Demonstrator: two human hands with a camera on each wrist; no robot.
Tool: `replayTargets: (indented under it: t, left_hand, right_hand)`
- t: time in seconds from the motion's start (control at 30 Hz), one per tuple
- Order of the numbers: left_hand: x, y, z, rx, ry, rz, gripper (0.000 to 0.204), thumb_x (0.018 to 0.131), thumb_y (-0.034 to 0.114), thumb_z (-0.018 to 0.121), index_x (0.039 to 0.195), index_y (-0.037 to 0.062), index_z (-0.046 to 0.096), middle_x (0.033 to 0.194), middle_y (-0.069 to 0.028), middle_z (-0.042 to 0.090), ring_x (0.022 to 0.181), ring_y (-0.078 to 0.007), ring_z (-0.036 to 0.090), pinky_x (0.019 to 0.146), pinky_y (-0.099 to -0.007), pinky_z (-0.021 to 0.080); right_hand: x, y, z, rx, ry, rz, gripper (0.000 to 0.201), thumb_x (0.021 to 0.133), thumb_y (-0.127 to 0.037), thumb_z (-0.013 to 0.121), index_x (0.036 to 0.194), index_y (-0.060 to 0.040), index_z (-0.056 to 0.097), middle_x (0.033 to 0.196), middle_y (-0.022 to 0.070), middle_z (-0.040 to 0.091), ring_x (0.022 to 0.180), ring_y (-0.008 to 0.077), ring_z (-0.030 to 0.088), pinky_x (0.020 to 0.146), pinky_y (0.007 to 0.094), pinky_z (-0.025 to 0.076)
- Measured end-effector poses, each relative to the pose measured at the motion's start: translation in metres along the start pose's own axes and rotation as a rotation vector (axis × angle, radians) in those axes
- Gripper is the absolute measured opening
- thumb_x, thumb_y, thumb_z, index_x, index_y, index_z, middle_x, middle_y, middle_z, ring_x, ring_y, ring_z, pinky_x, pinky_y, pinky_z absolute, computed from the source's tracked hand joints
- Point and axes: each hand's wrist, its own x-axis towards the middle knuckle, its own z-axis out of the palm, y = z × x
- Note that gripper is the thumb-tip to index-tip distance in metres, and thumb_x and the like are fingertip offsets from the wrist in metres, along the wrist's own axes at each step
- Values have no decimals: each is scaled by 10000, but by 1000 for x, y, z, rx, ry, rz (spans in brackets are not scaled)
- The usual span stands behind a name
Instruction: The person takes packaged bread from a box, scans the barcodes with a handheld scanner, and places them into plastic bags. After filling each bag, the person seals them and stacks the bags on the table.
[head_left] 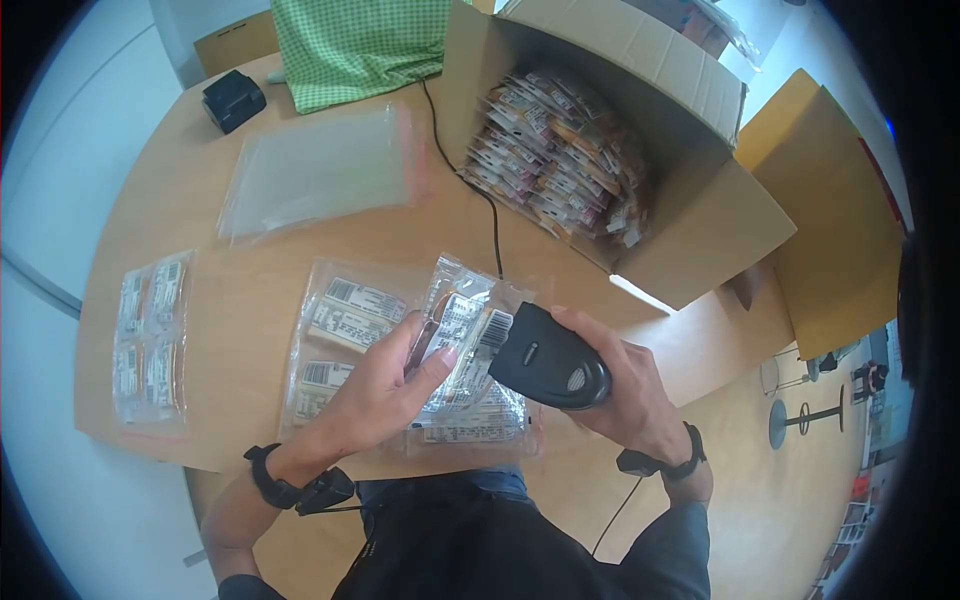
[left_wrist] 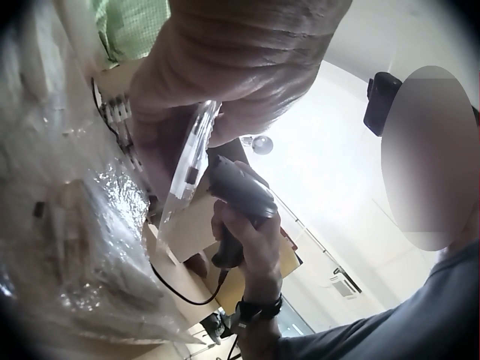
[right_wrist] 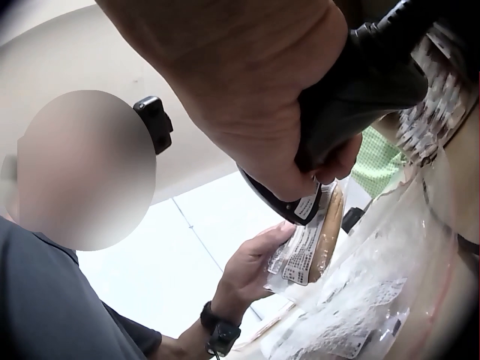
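Note:
The left hand pinches a clear plastic packet with a printed label and a barcode, thumb on its front. In the right hand is a black handheld scanner, its head beside the packet's barcode. The right wrist view shows the fingers curled round the scanner and a tan item inside the packet. Below the hands lies a clear bag holding several labelled packets. The left wrist view shows the packet edge-on between thumb and fingers.
A cardboard box full of labelled packets stands at the back right. Empty clear bags lie at the back left, near a black device and a green checked cloth. Another filled bag lies at the left. A black cable crosses the table.

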Motion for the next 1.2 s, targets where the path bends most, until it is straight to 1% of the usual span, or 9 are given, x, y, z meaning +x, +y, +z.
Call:
replayTargets:
  t: [0.2,0.33,0.5,0.7,0.83,0.93,1.0,1.1,1.2]
  left_hand:
    - [-3,1,1,-25,4,3,376,1091,221,548,1371,-27,507,1169,-84,632,1049,-124,568,950,-332,485]
    - [-9,1,-5,-96,21,-9,416,1093,218,544,1423,-28,478,1251,-88,621,1135,-124,558,1012,-321,463]
    - [-10,0,-6,-154,17,-52,433,1094,210,540,1443,-31,459,1292,-87,615,1177,-125,555,1049,-329,451]
    - [-11,0,-3,-124,19,-48,435,1094,214,539,1444,-32,457,1305,-91,608,1181,-131,557,1052,-318,449]
    - [-11,0,-3,-63,-12,-26,423,1094,218,537,1424,-37,471,1261,-97,623,1139,-136,570,999,-336,474]
    - [-11,1,3,49,-141,-83,414,1093,238,539,1401,-32,483,1177,-120,657,1061,-150,609,920,-359,498]
    - [-9,10,11,140,-242,-114,408,1092,253,539,1387,-25,490,1116,-138,683,1005,-165,641,873,-371,510]
    - [-16,18,28,271,-331,-88,357,1094,292,527,1275,-15,543,898,-193,706,803,-248,698,750,-383,532]
    - [-15,8,20,198,-140,-64,349,1086,315,555,1194,-17,574,890,-164,708,788,-227,696,714,-374,536]
  right_hand:
    - [-7,1,4,70,79,59,862,748,-31,874,1492,-80,442,1390,186,640,1182,362,693,996,414,578]
    - [-12,28,-5,174,236,528,731,850,31,721,1510,-64,423,1256,172,691,1154,254,689,984,351,531]
    - [-37,107,0,122,197,534,653,931,-127,702,1497,2,405,1193,209,696,996,275,717,898,380,544]
    - [-22,104,-4,-17,172,771,635,923,-152,719,1473,18,453,1219,235,682,1082,350,687,938,400,533]
    - [-24,84,2,-675,343,416,635,919,-202,758,1459,-1,490,1255,236,667,1132,353,668,922,419,544]
    - [-9,25,5,-351,363,167,615,912,-254,790,1422,-17,541,1270,237,651,1141,360,660,876,439,556]
    - [-1,13,5,188,-52,41,537,913,-274,801,1338,-12,602,1174,219,693,1030,369,698,803,422,573]
    - [-6,9,-11,296,-434,264,406,950,-250,774,1247,-7,643,1029,145,735,828,258,723,681,360,574]
    - [-33,12,-18,594,-14,566,320,996,-238,724,1199,-1,652,937,71,736,701,124,679,596,279,546]
